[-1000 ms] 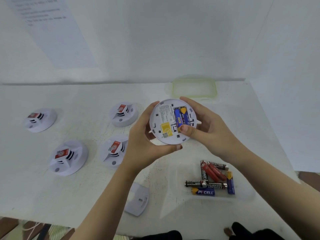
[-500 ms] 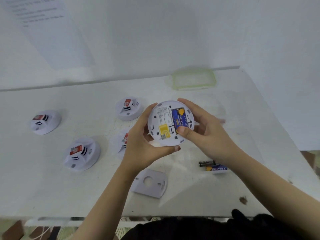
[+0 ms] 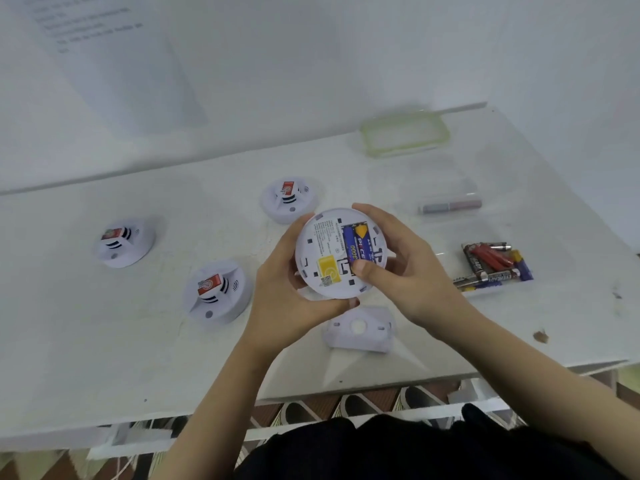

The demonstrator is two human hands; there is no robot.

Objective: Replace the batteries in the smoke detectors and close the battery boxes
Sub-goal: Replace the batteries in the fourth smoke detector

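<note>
Dark clothing (image 3: 415, 455): fills the lower edge of the view and is cut off by the frame.
Table (image 3: 104, 341): white top; its right near corner is in view, its left side runs out of frame.
Cover plate (image 3: 358, 329): white, lying flat on the table with a round hole in its middle. It sits just nearer than the held detector, and its far edge is partly hidden by the left hand.
Left hand (image 3: 287, 289): curled round the left rim of the held detector; its fingers are hidden behind the body.
Right hand (image 3: 408, 271): fingers wrapped over the far right rim, thumb pressed on the near end of the blue batteries.
Held detector (image 3: 325, 251): round and white, lifted above the table between both hands, underside toward the camera. Its battery box is open and its printed text is too small to read.
Blue batteries (image 3: 356, 245): seated in the open box; their near ends are covered by the thumb.
Loose batteries (image 3: 491, 263): a mixed heap of red, black and blue on the table, right of the hands; the number is unclear.
Near detector (image 3: 216, 292): face up, with a red tag.
Left detector (image 3: 123, 242): likewise, well apart from the hands.
Far detector (image 3: 289, 199): just beyond the left hand.
Blurred pair (image 3: 450, 205): two cylinders end to end, seemingly behind clear plastic and hard to make out.
Green-rimmed lid (image 3: 405, 138): at the table's far edge.
Wall sheet (image 3: 93, 46): print illegible, top cut off.
</note>
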